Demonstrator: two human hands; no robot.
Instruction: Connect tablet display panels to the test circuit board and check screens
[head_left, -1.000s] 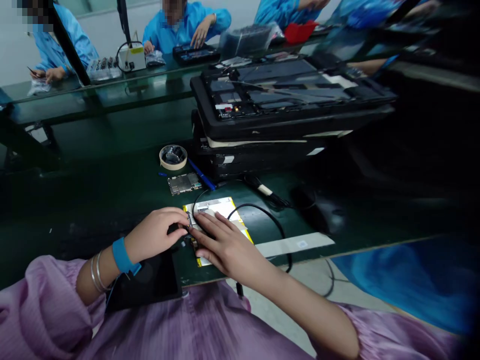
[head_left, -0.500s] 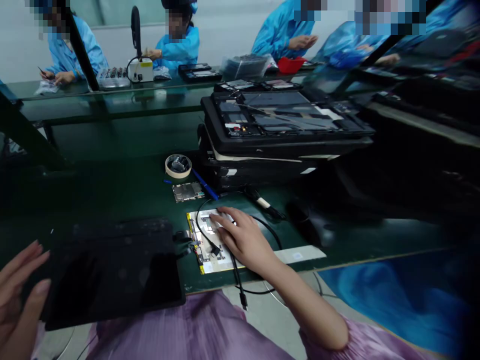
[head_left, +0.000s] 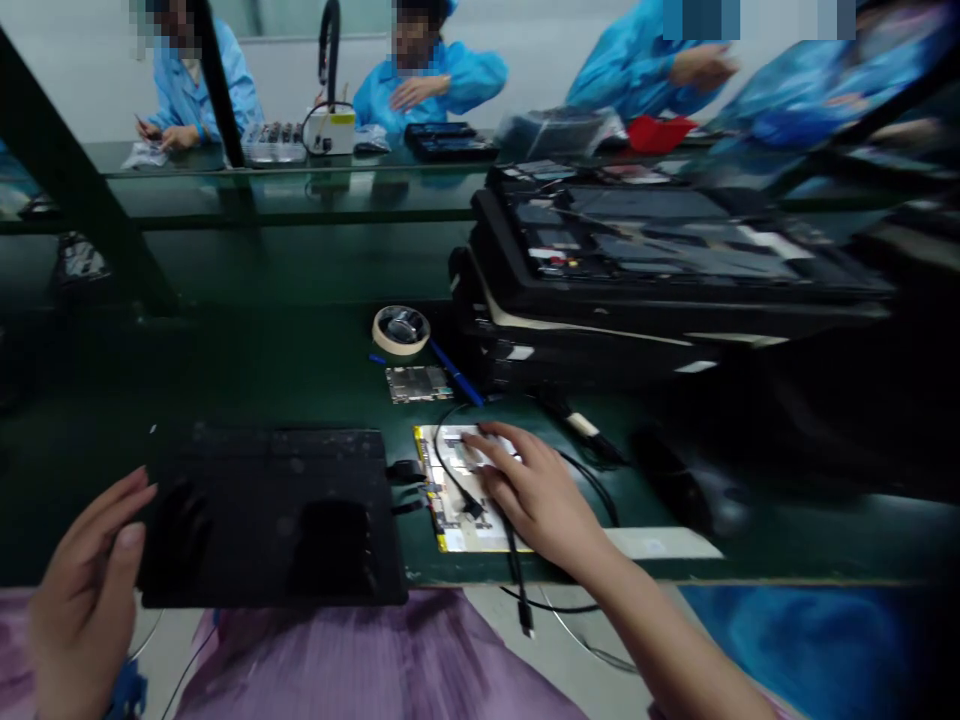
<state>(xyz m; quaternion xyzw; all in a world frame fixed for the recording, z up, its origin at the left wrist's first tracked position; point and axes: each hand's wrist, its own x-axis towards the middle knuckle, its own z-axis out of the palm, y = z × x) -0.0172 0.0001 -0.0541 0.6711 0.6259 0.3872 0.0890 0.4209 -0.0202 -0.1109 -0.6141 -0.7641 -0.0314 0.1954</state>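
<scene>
A black tablet (head_left: pixel 270 515) lies flat on the dark green bench (head_left: pixel 247 380), near its front edge. My left hand (head_left: pixel 82 600) touches the tablet's left edge, fingers stretched and apart. To the right lies a small board with a yellow rim (head_left: pixel 457 490), joined to the tablet by a short flex. My right hand (head_left: pixel 532 495) rests flat on that board, fingers spread, pressing it down. A black cable (head_left: pixel 517 570) runs under this hand and hangs over the bench edge.
Behind the board are a loose circuit board (head_left: pixel 418 383), a roll of tape (head_left: pixel 401 330) and a blue pen (head_left: pixel 455 372). Stacked black trays of parts (head_left: pixel 637 290) stand at the right. A white strip (head_left: pixel 660 543) lies at the edge. People in blue coats work across the far bench.
My left hand left the board, went out to the left, and now touches the tablet's left edge. The tablet lies fully on the bench. My right hand stays on the board.
</scene>
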